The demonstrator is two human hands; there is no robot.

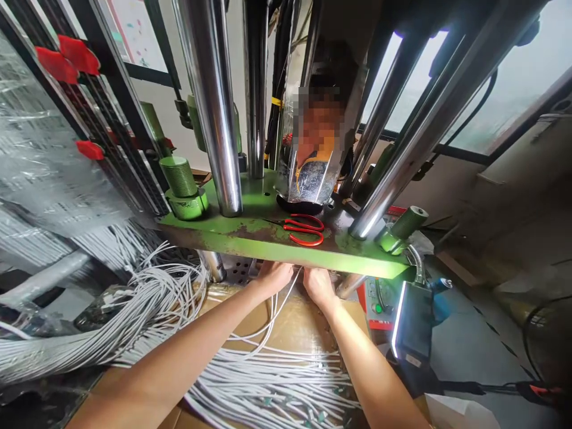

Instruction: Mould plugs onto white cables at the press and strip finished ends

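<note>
My left hand [276, 276] is closed under the front edge of the green machine plate [268, 245], its fingertips partly hidden. White cable [288, 294] rises from the pile to my left hand and into the gap between both hands. My right hand [318, 282] is curled just right of it, knuckles up, at the same edge; what its fingers hold is hidden. On top of the plate lies a pair of red-handled scissors [306, 225], or a similar snipping tool, its handles toward the right.
Bundled white cables [147, 310] cover the left side, and more cables [272, 381] with small green ends lie on cardboard below. Steel columns [214, 119] rise from the plate. A lit lamp [409, 325] hangs at right. Behind the machine a person [315, 143] shows, perhaps as a reflection.
</note>
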